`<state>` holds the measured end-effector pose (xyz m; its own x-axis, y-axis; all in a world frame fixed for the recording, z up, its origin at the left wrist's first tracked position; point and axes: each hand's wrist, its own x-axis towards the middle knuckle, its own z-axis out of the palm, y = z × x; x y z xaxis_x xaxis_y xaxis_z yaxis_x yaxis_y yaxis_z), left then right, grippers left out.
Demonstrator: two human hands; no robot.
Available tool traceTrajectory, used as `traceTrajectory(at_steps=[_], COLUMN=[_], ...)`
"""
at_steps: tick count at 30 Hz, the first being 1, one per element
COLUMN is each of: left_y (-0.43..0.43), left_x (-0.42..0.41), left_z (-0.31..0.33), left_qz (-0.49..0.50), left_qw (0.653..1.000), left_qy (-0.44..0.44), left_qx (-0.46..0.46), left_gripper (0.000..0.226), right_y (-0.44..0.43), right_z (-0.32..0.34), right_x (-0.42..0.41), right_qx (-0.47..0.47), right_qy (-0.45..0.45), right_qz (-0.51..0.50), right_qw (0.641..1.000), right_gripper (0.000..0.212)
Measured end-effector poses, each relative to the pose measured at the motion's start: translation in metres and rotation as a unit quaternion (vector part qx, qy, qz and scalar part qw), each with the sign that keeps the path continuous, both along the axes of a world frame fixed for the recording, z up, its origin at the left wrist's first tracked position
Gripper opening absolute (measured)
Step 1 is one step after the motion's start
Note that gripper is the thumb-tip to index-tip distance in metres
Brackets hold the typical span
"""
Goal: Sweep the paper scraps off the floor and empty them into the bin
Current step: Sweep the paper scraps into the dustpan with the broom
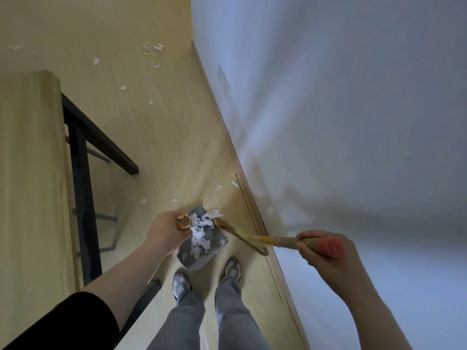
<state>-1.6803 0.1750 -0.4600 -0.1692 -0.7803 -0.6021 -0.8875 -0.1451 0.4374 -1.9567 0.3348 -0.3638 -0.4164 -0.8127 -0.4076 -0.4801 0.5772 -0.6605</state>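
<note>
Head view. The pan (218, 242) is stood on the floor (151, 147) just ahead of the shoes (232, 267). Its upright handle is gripped near the orange tip by the left hand (164, 231), with the fingers curled round it. The broom (267, 240) is held by the right hand (321, 251), which is closed round the shaft just below the red cap, and the bristles are laid at the pan's lip beside the wall (328, 97). A heap of scraps (199, 234) is seen inside the pan. A few loose ones lie just beyond its lip, and a further scatter lies well off up the floor, past the table (30, 173). The step in hand is judged to be the drawing of scraps into the pan. It is best done with the lip pressed flat so that nothing is driven beneath it. Short, low strokes should be used so that light paper is not flicked away. The bin is not in view. No brand, label or writing can be read; a pale plate on the wall is too blurred.
</note>
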Motion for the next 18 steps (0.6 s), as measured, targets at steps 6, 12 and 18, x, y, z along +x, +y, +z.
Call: traceTrajectory(at_steps=[6, 12, 18], left_y=[-0.001, 0.002, 0.004], left_x=[-0.001, -0.002, -0.001], left_z=[0.001, 0.000, -0.001], left_qz=[0.004, 0.009, 0.021], left_qw=[1.000, 1.000, 1.000], left_qy=[0.005, 0.001, 0.013], left_qx=[0.003, -0.003, 0.004], left_gripper=[0.015, 0.015, 0.012], right_y=[-0.017, -0.039, -0.034], right_z=[0.005, -0.019, -0.021], right_x=[-0.006, 0.009, 0.021], right_qx=[-0.021, -0.036, 0.005], right_qy=[0.026, 0.008, -0.029], right_qz=[-0.021, -0.039, 0.015], right_qw=[0.999, 0.999, 0.999], right_gripper=[0.017, 0.014, 0.012])
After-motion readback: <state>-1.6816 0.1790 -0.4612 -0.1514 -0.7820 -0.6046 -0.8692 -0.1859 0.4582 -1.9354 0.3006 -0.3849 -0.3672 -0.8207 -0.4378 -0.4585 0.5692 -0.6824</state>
